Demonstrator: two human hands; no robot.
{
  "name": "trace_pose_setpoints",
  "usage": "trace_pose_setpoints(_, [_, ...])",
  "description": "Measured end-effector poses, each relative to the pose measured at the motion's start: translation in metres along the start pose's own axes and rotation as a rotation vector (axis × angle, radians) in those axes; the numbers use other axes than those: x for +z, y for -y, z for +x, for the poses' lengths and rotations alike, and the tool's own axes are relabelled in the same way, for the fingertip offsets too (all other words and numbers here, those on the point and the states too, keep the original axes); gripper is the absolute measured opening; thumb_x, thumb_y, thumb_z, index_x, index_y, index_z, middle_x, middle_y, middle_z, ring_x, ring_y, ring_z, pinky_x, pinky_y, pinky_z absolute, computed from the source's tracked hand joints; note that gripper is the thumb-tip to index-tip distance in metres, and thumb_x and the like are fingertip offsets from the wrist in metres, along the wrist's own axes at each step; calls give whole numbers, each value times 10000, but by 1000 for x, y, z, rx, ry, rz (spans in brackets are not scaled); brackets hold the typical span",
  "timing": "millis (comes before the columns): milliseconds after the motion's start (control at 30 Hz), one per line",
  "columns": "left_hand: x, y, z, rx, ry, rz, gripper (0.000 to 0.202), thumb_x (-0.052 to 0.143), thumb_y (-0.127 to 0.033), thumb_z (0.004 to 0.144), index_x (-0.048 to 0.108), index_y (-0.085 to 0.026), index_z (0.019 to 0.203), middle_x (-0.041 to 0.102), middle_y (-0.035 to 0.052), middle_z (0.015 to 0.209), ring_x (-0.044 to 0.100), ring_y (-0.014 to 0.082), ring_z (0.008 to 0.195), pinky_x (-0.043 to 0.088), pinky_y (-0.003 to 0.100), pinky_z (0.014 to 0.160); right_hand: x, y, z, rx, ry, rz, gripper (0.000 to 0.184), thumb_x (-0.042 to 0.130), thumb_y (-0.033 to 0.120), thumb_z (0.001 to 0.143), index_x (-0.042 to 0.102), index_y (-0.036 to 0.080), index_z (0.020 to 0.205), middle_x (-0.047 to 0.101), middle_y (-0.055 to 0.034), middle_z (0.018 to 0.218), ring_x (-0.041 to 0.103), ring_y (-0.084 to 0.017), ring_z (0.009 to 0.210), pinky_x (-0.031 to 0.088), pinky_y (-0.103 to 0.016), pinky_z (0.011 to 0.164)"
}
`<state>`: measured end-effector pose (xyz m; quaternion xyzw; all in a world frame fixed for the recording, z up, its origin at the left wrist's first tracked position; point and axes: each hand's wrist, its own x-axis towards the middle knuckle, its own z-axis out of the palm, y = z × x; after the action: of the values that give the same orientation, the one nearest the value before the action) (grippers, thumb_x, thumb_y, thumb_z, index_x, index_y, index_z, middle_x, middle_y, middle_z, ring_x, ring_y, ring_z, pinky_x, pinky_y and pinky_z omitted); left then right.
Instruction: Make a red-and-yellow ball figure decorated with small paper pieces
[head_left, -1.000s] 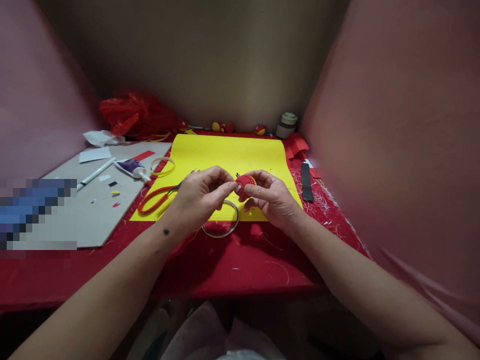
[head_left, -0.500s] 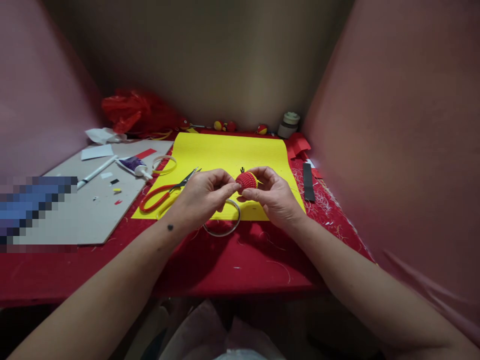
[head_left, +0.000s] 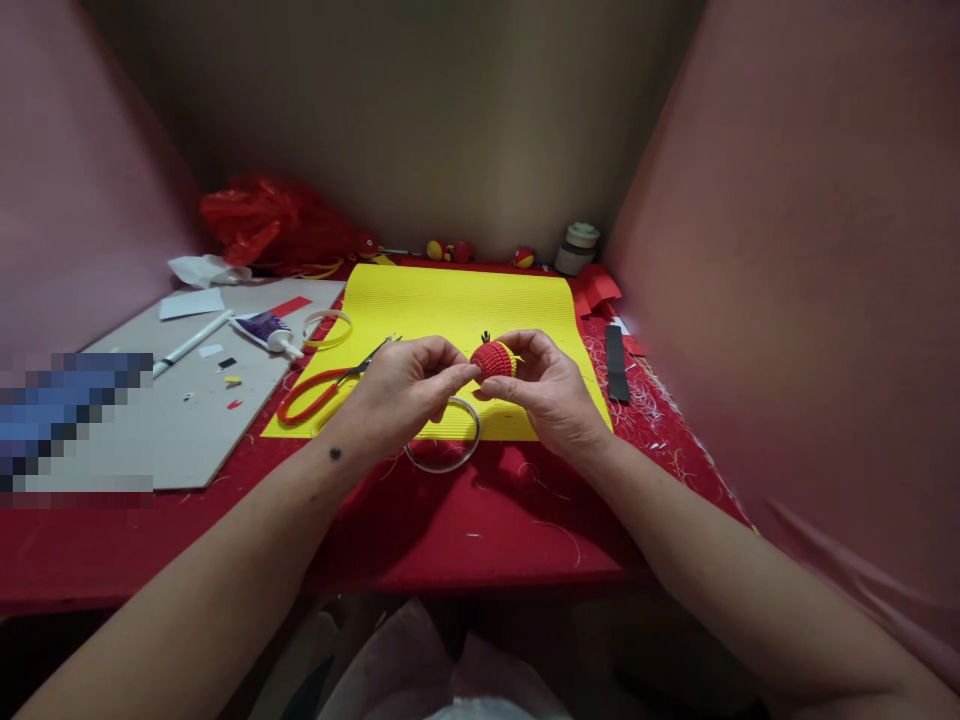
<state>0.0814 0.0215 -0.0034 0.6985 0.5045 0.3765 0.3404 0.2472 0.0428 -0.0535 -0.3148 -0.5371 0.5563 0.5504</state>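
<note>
Between my two hands is a small red and yellow crocheted ball (head_left: 493, 362), with a dark tuft on top. My right hand (head_left: 546, 388) grips it from the right, thumb in front and fingers behind. The fingertips of my left hand (head_left: 420, 385) are pinched together against its left side; whether something tiny is between them is hidden. Below the hands lies a thin pale ring (head_left: 444, 470), partly on the yellow ridged sheet (head_left: 457, 300). Red-handled scissors (head_left: 309, 400) rest on that sheet beside my left hand.
A grey board (head_left: 187, 440) on the left carries a purple glue tube (head_left: 264, 330), a white pen (head_left: 193, 342) and scraps. Behind are a red plastic bag (head_left: 262, 220), several small red and yellow balls (head_left: 523, 258) and a lidded jar (head_left: 577, 250). A black strip (head_left: 617, 363) lies right.
Almost nothing differs. The crocheted ball is turned very slightly in my right hand, and the view has shifted a little.
</note>
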Motion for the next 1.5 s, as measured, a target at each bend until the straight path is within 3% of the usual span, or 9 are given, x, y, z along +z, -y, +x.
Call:
trace_pose_setpoints(500, [0,1,0,-3,3,30,219,586,-323,822,591,-142,699,493,-44,480,426,66,414,326,192,404,1,1,-1,-52,-46,-122,486,857,325,581,546,242,944,598,-1,946,592,-163,845,543,-345,784])
trace_pose_setpoints(1500, [0,1,-1,-4,29,43,266,569,-352,827,561,-157,646,483,-38,453,416,72,406,321,200,402,1,2,-2,-62,-40,-137,477,846,340,591,538,249,943,592,-7,953,591,-168,842,559,-350,772])
